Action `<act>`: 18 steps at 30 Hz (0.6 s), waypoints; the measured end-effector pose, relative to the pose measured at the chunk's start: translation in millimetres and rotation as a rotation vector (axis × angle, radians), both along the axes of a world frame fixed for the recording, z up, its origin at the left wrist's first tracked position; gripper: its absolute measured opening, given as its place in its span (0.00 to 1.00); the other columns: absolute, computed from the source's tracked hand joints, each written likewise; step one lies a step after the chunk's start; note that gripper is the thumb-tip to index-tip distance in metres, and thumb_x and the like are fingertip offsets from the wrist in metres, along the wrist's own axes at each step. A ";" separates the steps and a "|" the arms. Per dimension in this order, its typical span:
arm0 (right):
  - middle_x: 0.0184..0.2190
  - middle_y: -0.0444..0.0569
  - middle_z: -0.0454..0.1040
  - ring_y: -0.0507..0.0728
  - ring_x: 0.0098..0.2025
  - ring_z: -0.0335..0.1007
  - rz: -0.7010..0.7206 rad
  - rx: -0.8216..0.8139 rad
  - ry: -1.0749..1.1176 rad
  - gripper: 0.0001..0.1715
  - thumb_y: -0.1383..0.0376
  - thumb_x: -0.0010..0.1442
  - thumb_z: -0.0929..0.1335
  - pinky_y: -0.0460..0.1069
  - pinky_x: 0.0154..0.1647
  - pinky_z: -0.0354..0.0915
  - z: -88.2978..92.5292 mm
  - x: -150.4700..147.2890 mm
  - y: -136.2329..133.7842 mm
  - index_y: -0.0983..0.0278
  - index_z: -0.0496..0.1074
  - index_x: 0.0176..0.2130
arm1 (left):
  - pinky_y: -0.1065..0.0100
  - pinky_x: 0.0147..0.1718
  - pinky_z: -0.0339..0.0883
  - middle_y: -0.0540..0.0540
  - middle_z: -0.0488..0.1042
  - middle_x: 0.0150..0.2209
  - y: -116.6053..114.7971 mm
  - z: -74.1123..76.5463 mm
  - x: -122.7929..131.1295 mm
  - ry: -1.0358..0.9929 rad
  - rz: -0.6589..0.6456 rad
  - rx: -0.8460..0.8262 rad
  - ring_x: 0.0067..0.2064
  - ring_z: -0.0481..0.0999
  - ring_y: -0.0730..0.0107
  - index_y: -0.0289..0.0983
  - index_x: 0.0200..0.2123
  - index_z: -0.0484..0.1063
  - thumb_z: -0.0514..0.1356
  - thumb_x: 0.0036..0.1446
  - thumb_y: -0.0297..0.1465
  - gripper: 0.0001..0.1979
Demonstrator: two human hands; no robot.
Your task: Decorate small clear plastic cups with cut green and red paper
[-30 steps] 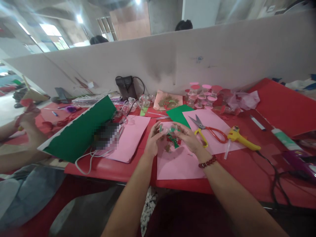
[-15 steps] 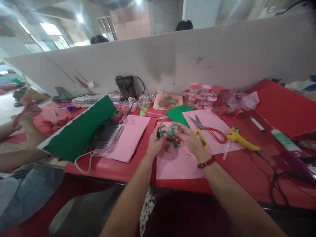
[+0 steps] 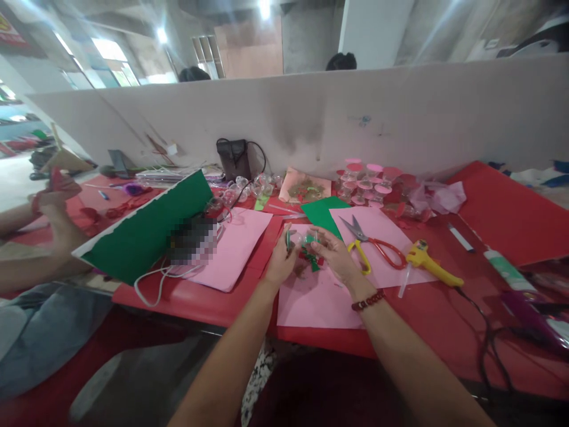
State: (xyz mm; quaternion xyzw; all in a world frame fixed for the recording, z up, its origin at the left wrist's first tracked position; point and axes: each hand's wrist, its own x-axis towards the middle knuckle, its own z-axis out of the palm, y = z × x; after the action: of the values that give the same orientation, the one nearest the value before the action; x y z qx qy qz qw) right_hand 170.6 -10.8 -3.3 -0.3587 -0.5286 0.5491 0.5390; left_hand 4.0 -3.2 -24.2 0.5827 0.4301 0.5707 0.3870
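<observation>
Over a pink sheet [image 3: 317, 308], my left hand [image 3: 281, 258] and my right hand [image 3: 334, 252] face each other, fingers closed around a small clear plastic piece with green parts [image 3: 310, 239]. My left fingers grip the side with a green disc. My right fingers pinch the other side, where a clear rim and green show. Whether it is one piece or two I cannot tell. Green and red paper scraps [image 3: 315, 263] lie on the sheet just below. To the right of my right hand are scissors [image 3: 386, 252] with orange handles and a yellow handle [image 3: 362, 261].
A yellow glue gun [image 3: 433, 265] with a cord lies right, near a white-and-green tube [image 3: 509, 270]. Clear cups with pink and red discs [image 3: 364, 184] stand at the back. A green board [image 3: 151, 228] leans left. A co-worker's hands [image 3: 56, 193] are at far left.
The whole view has shifted slightly with my head. My hands stay over the pink sheet, still around the clear piece, which has turned slightly.
</observation>
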 end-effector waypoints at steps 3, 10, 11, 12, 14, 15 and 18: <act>0.55 0.49 0.72 0.58 0.53 0.70 -0.004 0.006 -0.020 0.27 0.56 0.53 0.74 0.53 0.53 0.69 -1.6 2.9 1.8 0.55 0.71 0.52 | 0.56 0.61 0.58 0.41 0.71 0.58 -1.7 3.1 -1.0 -0.052 -0.044 -0.062 0.57 0.70 0.59 0.42 0.60 0.66 0.68 0.51 0.36 0.33; 0.58 0.50 0.69 0.58 0.55 0.69 -0.001 -0.017 0.018 0.28 0.56 0.53 0.75 0.53 0.55 0.67 5.5 4.7 -1.7 0.56 0.72 0.53 | 0.64 0.51 0.69 0.44 0.72 0.57 -5.0 12.8 -8.8 -0.346 -0.189 -0.206 0.54 0.73 0.61 0.44 0.57 0.71 0.70 0.47 0.32 0.32; 0.58 0.49 0.69 0.58 0.55 0.69 -0.001 -0.026 0.034 0.29 0.56 0.53 0.75 0.53 0.55 0.67 5.3 4.6 -2.1 0.56 0.72 0.53 | 0.63 0.51 0.69 0.43 0.73 0.56 -4.9 13.2 -9.5 -0.355 -0.192 -0.213 0.53 0.73 0.61 0.44 0.56 0.72 0.71 0.46 0.31 0.32; 0.58 0.49 0.69 0.58 0.55 0.69 0.001 -0.039 0.051 0.30 0.57 0.53 0.75 0.53 0.55 0.68 4.8 4.5 -2.1 0.55 0.72 0.54 | 0.63 0.51 0.69 0.43 0.73 0.56 -4.5 13.2 -9.9 -0.364 -0.195 -0.218 0.53 0.74 0.61 0.44 0.56 0.73 0.71 0.45 0.30 0.31; 0.59 0.48 0.68 0.58 0.53 0.71 0.007 -0.065 0.088 0.31 0.56 0.53 0.75 0.54 0.54 0.69 3.0 4.3 -1.3 0.54 0.71 0.55 | 0.62 0.51 0.69 0.43 0.73 0.56 -3.7 12.9 -10.0 -0.378 -0.189 -0.217 0.52 0.74 0.61 0.44 0.54 0.73 0.71 0.44 0.29 0.31; 0.60 0.48 0.68 0.58 0.52 0.71 0.008 -0.077 0.105 0.31 0.56 0.53 0.75 0.54 0.53 0.70 2.1 4.2 -0.6 0.53 0.71 0.56 | 0.62 0.51 0.69 0.43 0.72 0.57 -3.2 12.7 -9.9 -0.378 -0.182 -0.212 0.52 0.74 0.62 0.44 0.54 0.73 0.71 0.44 0.29 0.31; 0.56 0.47 0.72 0.57 0.49 0.72 -0.012 -0.105 0.147 0.29 0.55 0.53 0.75 0.53 0.49 0.71 0.4 4.0 1.8 0.54 0.73 0.54 | 0.61 0.51 0.70 0.42 0.72 0.58 -2.5 12.6 -9.1 -0.357 -0.174 -0.196 0.53 0.75 0.61 0.43 0.54 0.73 0.71 0.43 0.29 0.31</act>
State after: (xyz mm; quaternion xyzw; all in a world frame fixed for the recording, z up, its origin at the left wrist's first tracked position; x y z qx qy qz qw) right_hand 174.6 -9.0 -2.9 -0.3481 -0.4558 0.5978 0.5600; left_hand -5.1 -5.6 -11.6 0.4668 0.3562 0.5850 0.5595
